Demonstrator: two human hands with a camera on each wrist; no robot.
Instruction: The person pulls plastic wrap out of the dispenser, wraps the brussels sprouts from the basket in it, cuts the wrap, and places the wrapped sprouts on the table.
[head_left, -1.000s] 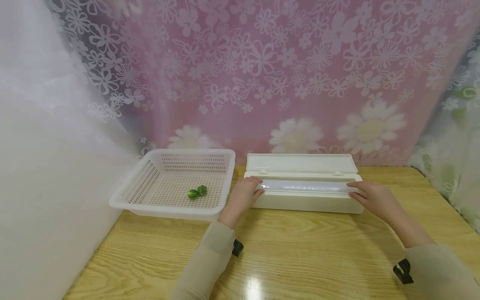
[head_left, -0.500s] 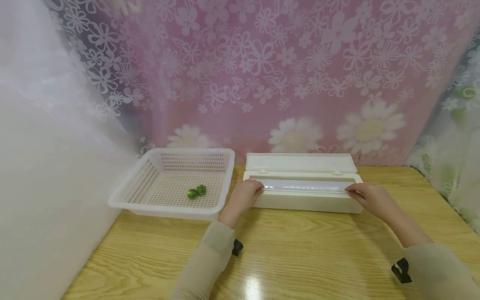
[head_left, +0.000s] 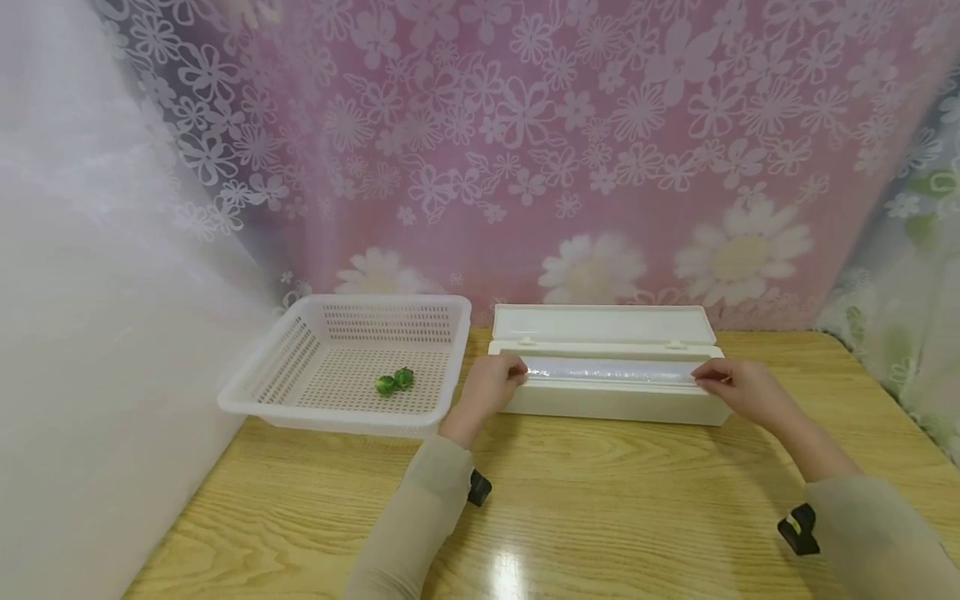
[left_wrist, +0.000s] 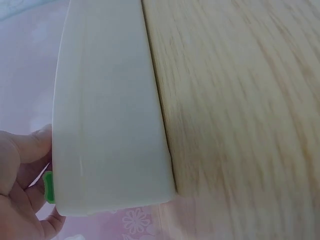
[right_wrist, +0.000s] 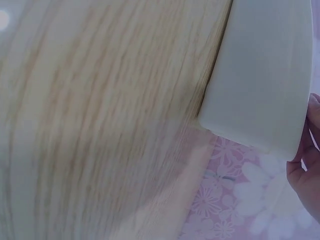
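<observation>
A long white cling film dispenser box (head_left: 615, 406) lies on the table with its lid (head_left: 603, 324) raised at the back. Across its opening runs a roll of clear cling film (head_left: 611, 370). At the left end, my left hand (head_left: 487, 387) pinches the film's front edge. My right hand (head_left: 750, 392) does the same at the right end, thumb and fingers together. In the left wrist view, a small green part (left_wrist: 48, 187) sticks out by the left fingers. The box's front wall hides most of the fingertips in both wrist views.
A white plastic basket (head_left: 330, 421) stands left of the box, near my left forearm. Two Brussels sprouts (head_left: 394, 382) lie in it. Behind the wooden table (head_left: 600, 508) hangs a pink flowered curtain (head_left: 480, 167). A pale sheet (head_left: 112, 333) borders the left side.
My thumbs and fingers, spread apart over the roll's ends a second ago, have drawn together on the film's front edge. The box and basket have stayed in place.
</observation>
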